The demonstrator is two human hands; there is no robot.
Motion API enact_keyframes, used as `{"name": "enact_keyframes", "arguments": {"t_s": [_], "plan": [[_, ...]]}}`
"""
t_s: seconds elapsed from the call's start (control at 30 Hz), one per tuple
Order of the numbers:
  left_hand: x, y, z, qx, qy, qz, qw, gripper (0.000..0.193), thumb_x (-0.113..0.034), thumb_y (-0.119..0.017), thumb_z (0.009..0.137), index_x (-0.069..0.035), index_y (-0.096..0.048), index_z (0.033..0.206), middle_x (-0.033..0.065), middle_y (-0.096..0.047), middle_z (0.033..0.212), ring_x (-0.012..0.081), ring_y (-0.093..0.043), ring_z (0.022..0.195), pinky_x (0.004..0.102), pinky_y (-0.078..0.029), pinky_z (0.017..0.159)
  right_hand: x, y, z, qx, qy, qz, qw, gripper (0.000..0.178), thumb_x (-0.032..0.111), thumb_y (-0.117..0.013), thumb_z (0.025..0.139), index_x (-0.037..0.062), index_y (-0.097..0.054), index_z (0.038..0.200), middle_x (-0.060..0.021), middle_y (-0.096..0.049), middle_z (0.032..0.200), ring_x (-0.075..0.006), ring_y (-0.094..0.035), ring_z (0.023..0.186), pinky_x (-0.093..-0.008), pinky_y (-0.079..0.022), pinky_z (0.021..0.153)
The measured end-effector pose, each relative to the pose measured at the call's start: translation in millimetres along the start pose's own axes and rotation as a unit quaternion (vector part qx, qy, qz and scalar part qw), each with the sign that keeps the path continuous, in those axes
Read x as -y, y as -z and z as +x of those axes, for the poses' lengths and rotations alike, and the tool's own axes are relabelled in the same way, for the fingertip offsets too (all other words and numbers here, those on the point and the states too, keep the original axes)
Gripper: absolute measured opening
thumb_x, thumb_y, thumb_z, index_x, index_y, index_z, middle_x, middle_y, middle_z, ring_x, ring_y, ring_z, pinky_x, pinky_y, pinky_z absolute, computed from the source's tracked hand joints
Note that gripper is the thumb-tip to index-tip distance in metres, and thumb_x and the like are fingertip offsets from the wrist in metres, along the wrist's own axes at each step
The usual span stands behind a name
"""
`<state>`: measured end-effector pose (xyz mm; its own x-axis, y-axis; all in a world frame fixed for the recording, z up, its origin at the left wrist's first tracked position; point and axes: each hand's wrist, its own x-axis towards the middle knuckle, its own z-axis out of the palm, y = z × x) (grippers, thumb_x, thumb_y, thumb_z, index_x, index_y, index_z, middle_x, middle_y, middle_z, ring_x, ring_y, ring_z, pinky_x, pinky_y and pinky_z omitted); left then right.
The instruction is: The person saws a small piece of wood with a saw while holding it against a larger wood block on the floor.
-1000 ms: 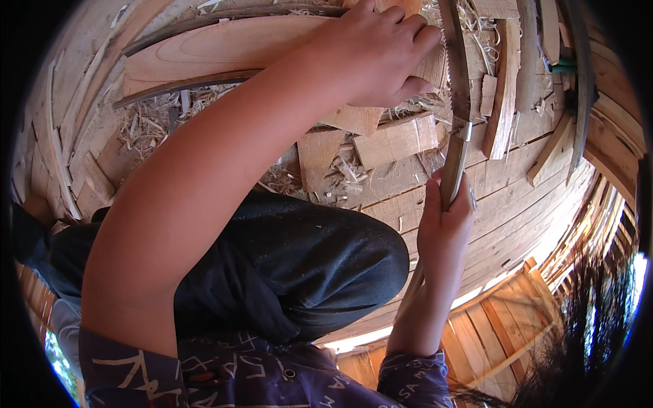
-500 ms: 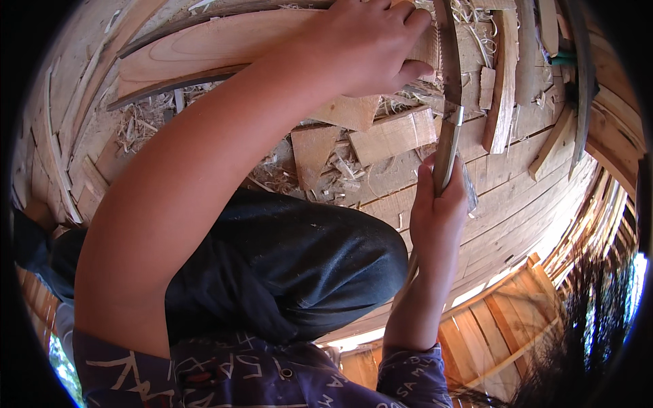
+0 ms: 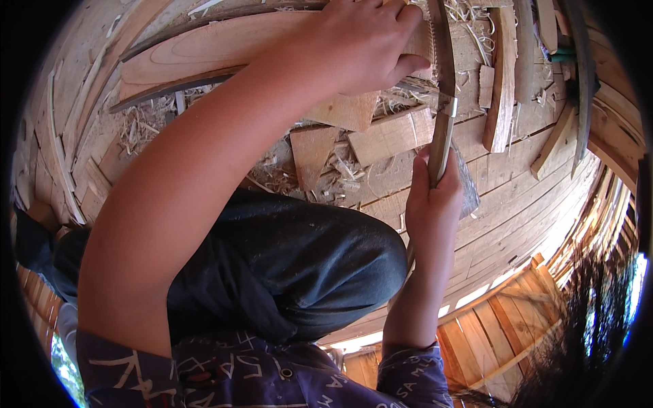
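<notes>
My left hand reaches across to the far end of a curved, pale wooden board. Its fingers bend over the board, with the thumb apart on the near side; the fingertips are partly cut off by the upper edge. In my right hand is the long wooden handle of a knife, its fingers wrapped round it. The dark blade points away from me, close beside the board's right end and the left thumb. Whether the edge touches the wood I cannot tell.
Wood offcuts and curly shavings litter the plank floor. A grey metal blade-like piece shows behind my right hand. Long strips and another long dark blade lie at the right. My bent knee is close by.
My right hand has moved the knife slightly away from me and to the left. More of the grey metal piece shows. My left hand stays on the board, its thumb barely shifted.
</notes>
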<state>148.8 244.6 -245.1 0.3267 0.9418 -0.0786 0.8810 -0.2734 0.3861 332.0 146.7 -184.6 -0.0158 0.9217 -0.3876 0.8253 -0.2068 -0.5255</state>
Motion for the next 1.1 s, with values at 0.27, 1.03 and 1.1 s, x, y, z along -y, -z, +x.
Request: {"name": "enact_keyframes", "arguments": {"t_s": [0.27, 1.03, 1.1], "plan": [[4, -2, -7, -0.064, -0.015, -0.020, 0.998, 0.058, -0.043, -0.051, 0.097, 0.011, -0.049, 0.117, 0.0258, -0.060, 0.106, 0.0364, -0.060, 0.105, 0.0485, -0.046, 0.093, -8, 14, -26, 0.015, -0.025, 0.017, 0.999, 0.009, 0.009, -0.054, 0.098, 0.0019, -0.056, 0.103, -0.0123, -0.052, 0.066, -0.0174, -0.052, 0.057, -0.0323, -0.041, 0.054], [2, -2, -12, -0.076, -0.032, 0.007, 0.997, 0.060, -0.042, -0.051, 0.097, 0.011, -0.047, 0.125, 0.0278, -0.057, 0.117, 0.0350, -0.059, 0.109, 0.0471, -0.048, 0.093, 8, 8, 8, 0.002, 0.004, -0.003, 1.000, 0.007, 0.008, -0.052, 0.098, 0.0016, -0.054, 0.101, -0.0145, -0.053, 0.068, -0.0243, -0.051, 0.058, -0.0353, -0.042, 0.056], [6, -12, -9, -0.110, -0.040, 0.003, 0.993, 0.060, -0.043, -0.050, 0.098, 0.012, -0.048, 0.124, 0.0287, -0.058, 0.116, 0.0355, -0.061, 0.107, 0.0470, -0.049, 0.091, 12, 8, 9, 0.011, -0.008, -0.003, 1.000, 0.007, 0.008, -0.053, 0.097, 0.0019, -0.054, 0.101, -0.0143, -0.054, 0.070, -0.0238, -0.052, 0.060, -0.0351, -0.042, 0.057]]}}
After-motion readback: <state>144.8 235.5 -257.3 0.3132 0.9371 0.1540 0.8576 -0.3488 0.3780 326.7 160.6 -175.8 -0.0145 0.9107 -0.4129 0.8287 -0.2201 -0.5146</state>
